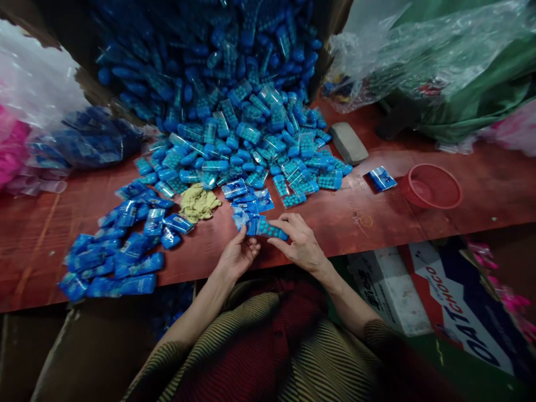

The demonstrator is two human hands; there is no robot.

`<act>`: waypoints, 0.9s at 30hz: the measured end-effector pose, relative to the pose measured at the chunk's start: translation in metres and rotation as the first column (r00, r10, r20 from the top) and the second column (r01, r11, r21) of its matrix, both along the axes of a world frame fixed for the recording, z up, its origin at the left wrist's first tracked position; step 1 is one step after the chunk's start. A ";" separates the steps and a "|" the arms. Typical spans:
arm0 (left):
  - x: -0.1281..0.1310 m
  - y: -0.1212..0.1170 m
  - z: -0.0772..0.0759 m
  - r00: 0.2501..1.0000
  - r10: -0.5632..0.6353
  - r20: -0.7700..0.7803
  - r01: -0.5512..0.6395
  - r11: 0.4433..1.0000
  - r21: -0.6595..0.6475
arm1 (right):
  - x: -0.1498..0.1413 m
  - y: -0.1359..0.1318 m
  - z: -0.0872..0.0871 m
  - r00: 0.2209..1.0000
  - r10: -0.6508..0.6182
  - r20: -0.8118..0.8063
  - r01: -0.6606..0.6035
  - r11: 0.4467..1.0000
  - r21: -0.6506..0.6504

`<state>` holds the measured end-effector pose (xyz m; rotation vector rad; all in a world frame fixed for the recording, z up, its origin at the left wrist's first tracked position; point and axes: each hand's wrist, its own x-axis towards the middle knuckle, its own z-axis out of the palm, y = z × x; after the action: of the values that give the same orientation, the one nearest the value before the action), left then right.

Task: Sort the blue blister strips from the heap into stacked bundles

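Note:
My right hand [302, 243] pinches a small clear container of blue beads [271, 229] between thumb and fingers, just above the table's front edge. The container's left end meets a printed blue-and-white wrapper [252, 224]; I cannot tell how far it sits inside. My left hand [239, 254] has its thumb and fingertips closed at the wrapper's lower left edge. Beyond both hands lie several flat printed wrappers [248, 195]. Behind them spreads a large heap of bead-filled containers with blue ends [251, 134]. To the left is a pile of containers in printed blue wrappers [132, 245].
A crumpled yellow cloth [199, 202] lies left of the wrappers. On the right are a grey block [348, 143], a small stack of printed wrappers [382, 179] and a red plastic basket [434, 187]. Plastic bags flank the red table [335, 223]; cartons [448, 301] stand below it.

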<state>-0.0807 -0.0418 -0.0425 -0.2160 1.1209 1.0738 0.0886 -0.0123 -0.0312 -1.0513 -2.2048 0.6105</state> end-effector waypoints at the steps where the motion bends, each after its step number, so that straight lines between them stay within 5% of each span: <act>1: 0.000 0.000 0.000 1.000 0.000 -0.005 0.000 1.000 -0.001 | 0.000 0.000 0.001 0.999 0.001 0.036 -0.001 1.000 0.011; 11: -0.003 -0.001 -0.002 0.998 0.022 -0.053 -0.020 0.999 0.043 | 0.001 -0.001 0.005 0.972 0.052 0.229 -0.083 0.989 0.126; 22: 0.000 -0.008 -0.008 0.973 -0.035 -0.227 0.104 0.949 0.299 | 0.000 -0.001 -0.003 0.997 0.061 -0.053 -0.068 0.988 -0.137; 27: 0.006 -0.003 -0.005 0.958 0.032 -0.284 0.058 0.952 0.301 | -0.013 -0.005 -0.018 0.995 0.021 -0.097 -0.026 0.998 -0.057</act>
<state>-0.0747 -0.0449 -0.0480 0.2010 1.1903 1.2789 0.0757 -0.0175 -0.0493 -1.0053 -2.1296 0.7251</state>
